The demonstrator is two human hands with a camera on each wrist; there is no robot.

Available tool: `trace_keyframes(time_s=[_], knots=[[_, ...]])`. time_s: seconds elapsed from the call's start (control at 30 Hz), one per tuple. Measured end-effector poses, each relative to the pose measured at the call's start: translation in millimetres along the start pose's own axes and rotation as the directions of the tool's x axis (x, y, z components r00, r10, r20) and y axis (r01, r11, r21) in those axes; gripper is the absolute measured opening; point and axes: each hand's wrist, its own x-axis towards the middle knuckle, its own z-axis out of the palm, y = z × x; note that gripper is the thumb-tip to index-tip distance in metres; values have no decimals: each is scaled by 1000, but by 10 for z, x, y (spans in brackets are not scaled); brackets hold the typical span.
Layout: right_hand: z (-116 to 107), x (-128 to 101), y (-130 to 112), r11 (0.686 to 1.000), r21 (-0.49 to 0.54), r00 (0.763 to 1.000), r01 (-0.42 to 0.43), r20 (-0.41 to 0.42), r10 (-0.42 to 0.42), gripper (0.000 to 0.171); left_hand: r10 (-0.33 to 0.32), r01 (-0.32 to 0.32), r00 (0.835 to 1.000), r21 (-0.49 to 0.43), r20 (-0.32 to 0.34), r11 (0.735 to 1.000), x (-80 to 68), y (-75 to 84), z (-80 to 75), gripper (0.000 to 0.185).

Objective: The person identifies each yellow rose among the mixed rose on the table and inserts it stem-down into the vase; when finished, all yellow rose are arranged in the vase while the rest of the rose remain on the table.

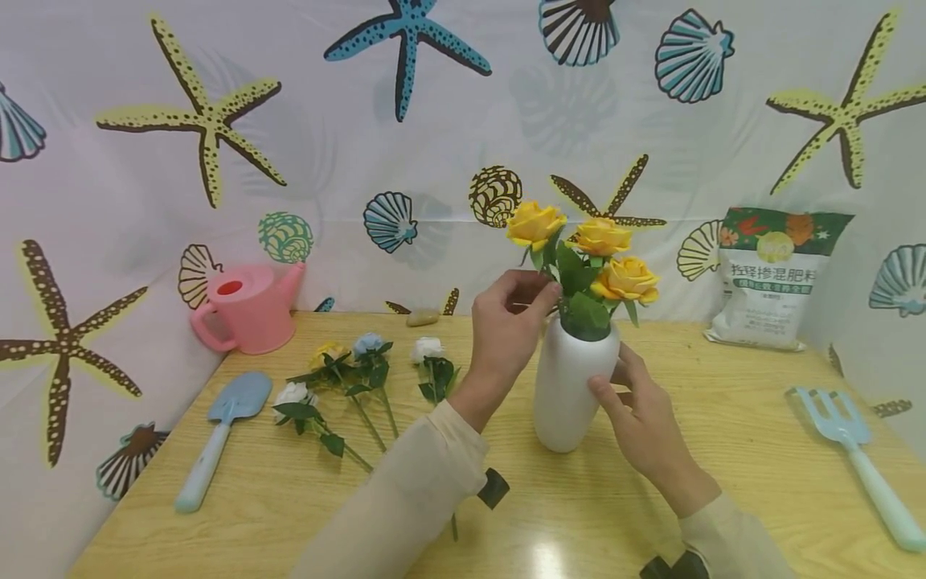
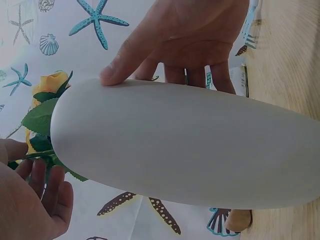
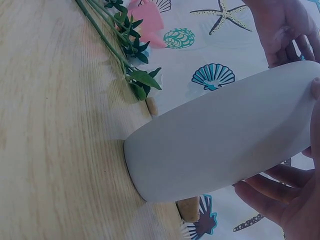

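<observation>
A white vase (image 1: 575, 386) stands on the wooden table with several yellow roses (image 1: 626, 280) and green leaves rising from its mouth. My left hand (image 1: 510, 322) is at the vase's mouth, pinching a green stem (image 2: 40, 154) between thumb and fingers, beside the leftmost rose (image 1: 535, 224). Lower down, my right hand (image 1: 647, 418) grips the vase's right side, thumb in front and fingers partly hidden behind it. The right wrist view shows the vase's base touching the table.
Left of the vase lie several loose flowers: two white (image 1: 428, 349), one blue (image 1: 369, 344), one yellow (image 1: 329, 354). Farther left are a trowel (image 1: 224, 434) and a pink watering can (image 1: 253, 310). A hand fork (image 1: 854, 458) and a printed bag (image 1: 777, 281) are at the right.
</observation>
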Motion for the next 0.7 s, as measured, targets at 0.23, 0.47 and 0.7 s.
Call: trace_keyframes(time_s=[0.23, 0.47, 0.7], knots=[[11, 0, 3, 1000, -14, 1000, 11, -8, -11, 57, 23, -23, 1000, -16, 9, 1000, 6, 16, 10, 13], [18, -4, 8, 1000, -10, 1000, 7, -6, -7, 57, 18, -18, 1000, -7, 9, 1000, 2, -27, 15, 14], [12, 2, 20, 1000, -15, 1000, 4, -8, -5, 56, -38, 38, 999, -56, 6, 998, 9, -77, -9, 18]])
